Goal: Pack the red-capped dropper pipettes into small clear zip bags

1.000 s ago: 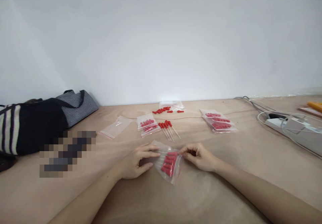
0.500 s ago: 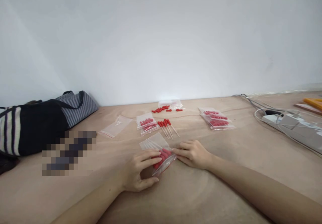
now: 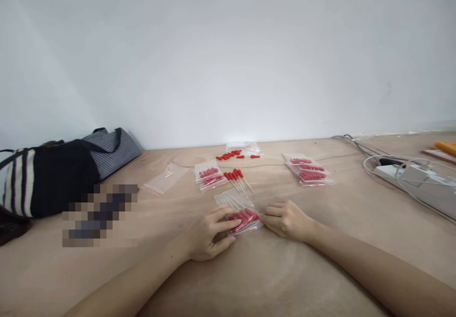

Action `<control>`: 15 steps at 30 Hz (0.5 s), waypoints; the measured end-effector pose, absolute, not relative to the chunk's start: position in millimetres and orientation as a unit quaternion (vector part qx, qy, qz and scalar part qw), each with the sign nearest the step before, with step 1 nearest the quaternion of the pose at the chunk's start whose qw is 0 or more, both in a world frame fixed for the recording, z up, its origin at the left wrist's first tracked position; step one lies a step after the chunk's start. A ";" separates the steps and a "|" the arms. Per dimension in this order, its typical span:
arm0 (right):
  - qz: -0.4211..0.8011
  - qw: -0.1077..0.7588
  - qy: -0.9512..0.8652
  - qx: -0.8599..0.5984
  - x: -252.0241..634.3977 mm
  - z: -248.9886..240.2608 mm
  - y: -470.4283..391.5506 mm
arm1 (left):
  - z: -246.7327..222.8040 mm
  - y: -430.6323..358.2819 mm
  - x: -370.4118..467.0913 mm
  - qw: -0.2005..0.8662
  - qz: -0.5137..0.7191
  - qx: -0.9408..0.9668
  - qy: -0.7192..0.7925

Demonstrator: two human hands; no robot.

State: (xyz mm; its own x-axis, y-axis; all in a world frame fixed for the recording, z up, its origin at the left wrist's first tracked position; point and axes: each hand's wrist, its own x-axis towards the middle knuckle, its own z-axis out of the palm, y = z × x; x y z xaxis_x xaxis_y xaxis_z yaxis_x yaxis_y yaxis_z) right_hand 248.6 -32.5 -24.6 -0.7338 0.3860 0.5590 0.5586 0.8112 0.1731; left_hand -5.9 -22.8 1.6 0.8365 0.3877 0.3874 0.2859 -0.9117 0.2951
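Note:
A clear zip-lock bag (image 3: 243,221) lies on the table between my hands, with several red-tipped sticks inside and their red ends towards me. Across its left side rest the fingers of my left hand (image 3: 213,234), spread, with the thumb apart on the table. My right hand (image 3: 288,222) has its fingers together and pinches the bag's right edge. Just beyond the bag lie several loose red-tipped sticks (image 3: 237,178). Left of these sits a small stack of filled bags (image 3: 209,175), and farther left a flat clear bag (image 3: 166,179).
Several red tips (image 3: 230,155) lie near the wall beside more clear bags (image 3: 242,148). Filled bags (image 3: 309,170) overlap at the right. A white power strip (image 3: 416,179) with cables stands far right. A black striped cloth bag (image 3: 64,174) and a blurred patch (image 3: 103,217) are at left.
The bag between my hands has shifted slightly right, and its near edge now lies flatter. Both hands have moved right with it. The whole view has drifted a little.

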 end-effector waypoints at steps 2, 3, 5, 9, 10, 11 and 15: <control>-0.173 0.262 -0.913 -0.260 253.2 -24.7 -33.5 | 0.0 -17.0 -1.6 0.109 0.237 0.952 0.159; -0.177 0.262 -0.913 -0.260 254.8 -24.6 -33.9 | -0.9 -14.1 0.3 0.103 0.240 0.953 0.152; -0.185 0.261 -0.911 -0.260 256.6 -24.4 -34.9 | -2.7 -9.1 3.6 0.080 0.246 0.955 0.142; -0.206 0.269 -0.905 -0.257 255.1 -23.1 -36.6 | -3.5 -6.9 8.4 -0.028 0.281 0.950 0.133; -0.211 0.272 -0.904 -0.255 253.9 -22.6 -36.8 | -2.6 -7.8 8.8 -0.069 0.290 0.947 0.120; -0.216 0.275 -0.902 -0.253 252.6 -22.0 -36.8 | -1.2 -8.7 8.6 -0.112 0.292 0.944 0.101; -0.241 0.284 -0.895 -0.247 248.0 -20.6 -34.5 | 5.5 -7.5 3.4 -0.230 0.264 0.936 0.036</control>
